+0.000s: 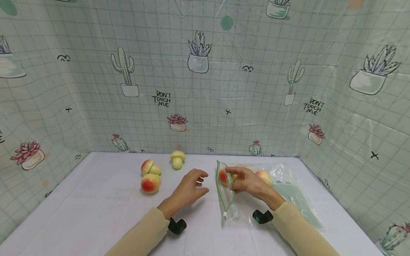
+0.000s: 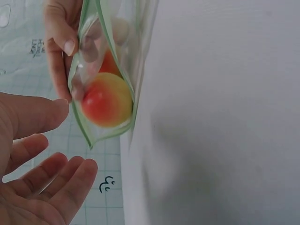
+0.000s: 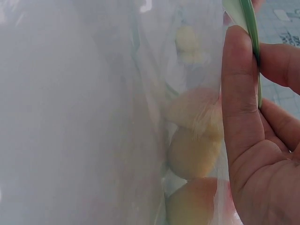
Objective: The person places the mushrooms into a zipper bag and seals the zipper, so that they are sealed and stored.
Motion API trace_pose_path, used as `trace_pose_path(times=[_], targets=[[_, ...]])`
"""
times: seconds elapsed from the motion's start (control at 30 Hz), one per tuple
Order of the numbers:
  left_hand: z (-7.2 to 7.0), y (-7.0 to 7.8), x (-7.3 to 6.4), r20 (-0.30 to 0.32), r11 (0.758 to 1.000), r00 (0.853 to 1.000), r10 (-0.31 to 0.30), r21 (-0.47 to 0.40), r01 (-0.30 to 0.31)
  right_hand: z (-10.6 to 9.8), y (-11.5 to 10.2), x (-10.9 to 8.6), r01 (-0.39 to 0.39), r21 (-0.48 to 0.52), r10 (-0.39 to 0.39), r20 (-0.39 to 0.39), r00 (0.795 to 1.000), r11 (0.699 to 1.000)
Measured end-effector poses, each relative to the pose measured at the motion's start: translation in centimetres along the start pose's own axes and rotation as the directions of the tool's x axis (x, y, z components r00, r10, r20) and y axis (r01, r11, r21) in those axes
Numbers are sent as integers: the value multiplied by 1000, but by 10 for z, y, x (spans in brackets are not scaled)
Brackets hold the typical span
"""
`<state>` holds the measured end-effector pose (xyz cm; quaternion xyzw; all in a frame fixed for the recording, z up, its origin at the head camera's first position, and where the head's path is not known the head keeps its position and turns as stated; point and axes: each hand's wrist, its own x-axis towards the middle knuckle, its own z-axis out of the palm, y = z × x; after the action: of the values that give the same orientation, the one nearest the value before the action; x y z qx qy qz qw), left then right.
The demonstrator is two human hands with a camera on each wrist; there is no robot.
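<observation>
A clear zip bag [image 1: 228, 201] with a green-edged mouth lies on the table, its mouth facing left and spread apart. My right hand [image 1: 248, 183] pinches the upper edge of that mouth between thumb and fingers. Inside, a red-and-yellow peach [image 2: 108, 100] sits right at the opening. More rounded fruit, including another peach [image 1: 264, 176], shows through the plastic farther in. Left of the mouth, my left hand [image 1: 189, 186] hovers with fingers spread and nothing in them. In the left wrist view its fingertips [image 2: 84, 171] are near the green rim.
On the table's left side are a peach [image 1: 150, 183], a yellow mushroom-like piece [image 1: 155, 170] and another red-and-yellow rounded shape [image 1: 146, 166]. A second yellow mushroom-like piece [image 1: 177, 159] stands farther back. Patterned cloth [image 1: 205, 89] hangs behind and beside the white table [image 1: 96, 206].
</observation>
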<state>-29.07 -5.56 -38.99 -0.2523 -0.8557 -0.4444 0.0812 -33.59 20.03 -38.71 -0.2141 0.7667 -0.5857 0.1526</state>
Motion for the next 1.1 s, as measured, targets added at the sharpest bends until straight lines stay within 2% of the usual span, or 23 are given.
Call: trace_pose_path(times=[0.3, 0.47, 0.7, 0.97, 1.1], targets=[[-13, -3, -17, 6, 999, 999, 39, 6, -39, 1, -3, -2, 6, 15, -7, 21, 1000, 1000], [-23, -2, -23, -17, 998, 999, 51, 36, -50, -1, -2, -3, 7, 11, -7, 7, 1000, 1000], [-41, -7, -30, -111, 989, 994, 10, 147, 7, 0, -1, -2, 18, 13, -18, 18, 1000, 1000], [-62, -16, -39, -177, 978, 983, 39, 210, -1, -1, -1, -2, 12, 21, -12, 18, 1000, 1000], [-69, -22, -44, -221, 961, 973, 60, 278, 4, 0, 0, -3, 12, 16, -12, 15, 1000, 1000]])
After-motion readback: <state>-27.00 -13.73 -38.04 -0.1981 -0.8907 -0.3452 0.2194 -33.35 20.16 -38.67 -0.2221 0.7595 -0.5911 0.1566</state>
